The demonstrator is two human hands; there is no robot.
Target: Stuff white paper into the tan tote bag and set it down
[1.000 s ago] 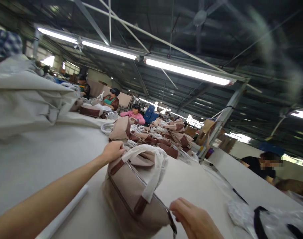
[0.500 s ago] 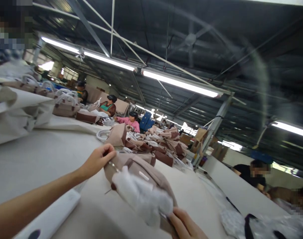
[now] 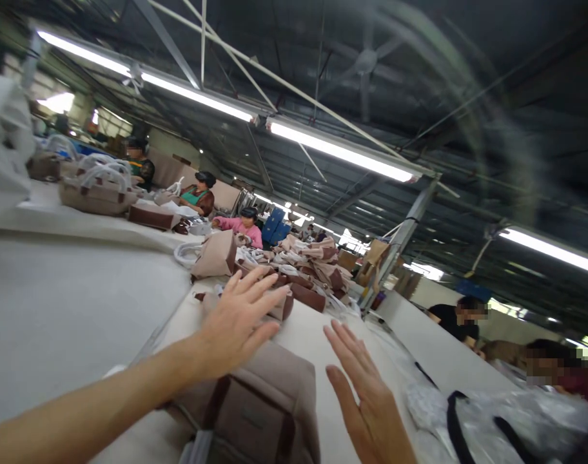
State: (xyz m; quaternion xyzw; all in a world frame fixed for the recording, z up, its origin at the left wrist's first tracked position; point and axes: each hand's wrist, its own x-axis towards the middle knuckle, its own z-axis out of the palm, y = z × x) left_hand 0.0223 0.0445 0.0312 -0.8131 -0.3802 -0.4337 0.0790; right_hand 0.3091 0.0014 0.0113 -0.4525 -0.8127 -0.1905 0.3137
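Both hands are spread flat with fingers apart, gripping nothing. The left hand (image 3: 238, 325) hovers over the far end of a taupe fabric bag with dark brown trim (image 3: 255, 406), which lies on the pale grey surface (image 3: 81, 303) right below it; whether the palm touches the bag I cannot tell. The right hand (image 3: 366, 399) is held just beside the bag's right edge. Farther along the surface sits a heap of similar tan and brown bags (image 3: 298, 267), with seated people behind it. Clear plastic wrapping with black straps (image 3: 487, 419) lies to the right.

Bag (image 3: 255, 406) on table (image 3: 71, 303), beneath left hand (image 3: 233, 322); bag pile (image 3: 298, 270) behind.
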